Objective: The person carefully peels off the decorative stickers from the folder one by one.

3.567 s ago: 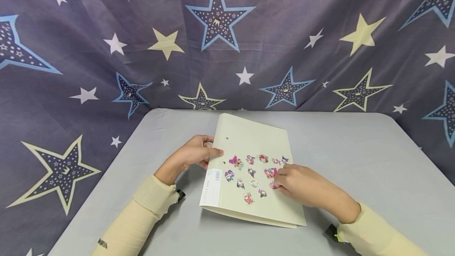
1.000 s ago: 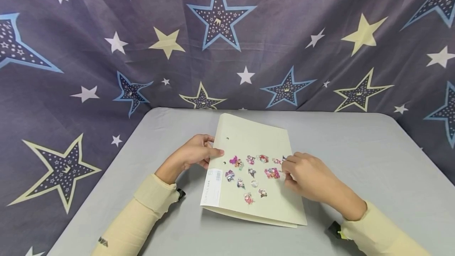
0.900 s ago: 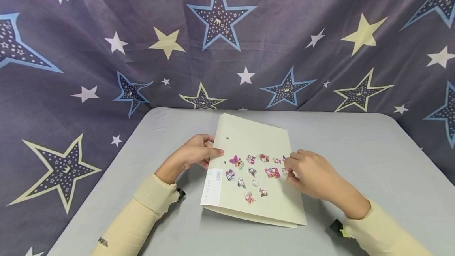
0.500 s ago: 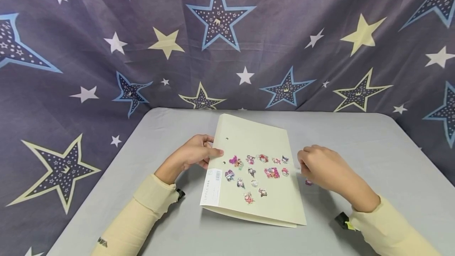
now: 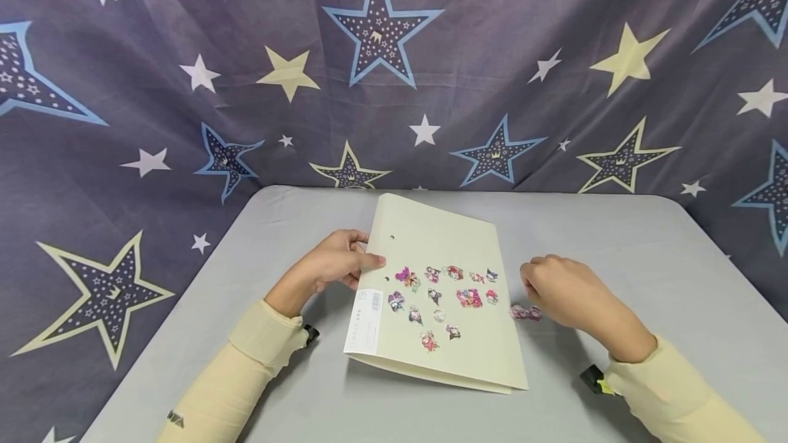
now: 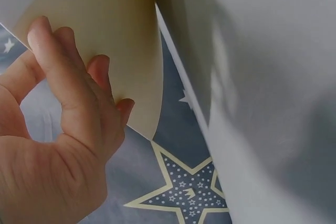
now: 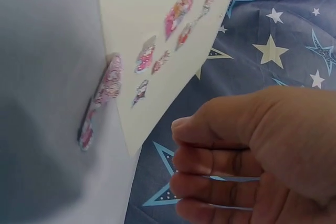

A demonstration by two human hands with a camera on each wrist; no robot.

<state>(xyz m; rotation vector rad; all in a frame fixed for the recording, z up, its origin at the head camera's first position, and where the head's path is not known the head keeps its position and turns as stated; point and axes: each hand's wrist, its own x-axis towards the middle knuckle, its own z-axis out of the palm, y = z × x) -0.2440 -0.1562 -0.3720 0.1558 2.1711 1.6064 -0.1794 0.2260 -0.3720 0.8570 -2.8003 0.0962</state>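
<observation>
A cream clip file folder lies aslant on the table, its near edge gaping slightly. Small character stickers in pink, red and dark colours are scattered over its cover. My left hand grips the folder's spine side, thumb on top; in the left wrist view its fingers lie against the cream sheet. To the right of the folder, my right hand hovers with loosely curled fingers, and nothing shows between thumb and fingertips in the right wrist view. Close below it, pinkish stickers lie on the table beside the folder's edge.
A grey-covered table extends around the folder. Behind it hangs a dark star-patterned cloth. A white label with a barcode sits on the folder's lower left, and two small holes run near its spine.
My right hand has moved right, off the folder. Pinkish stickers now show on the table where it passed. The left hand keeps its hold, and the folder has shifted very slightly left.
</observation>
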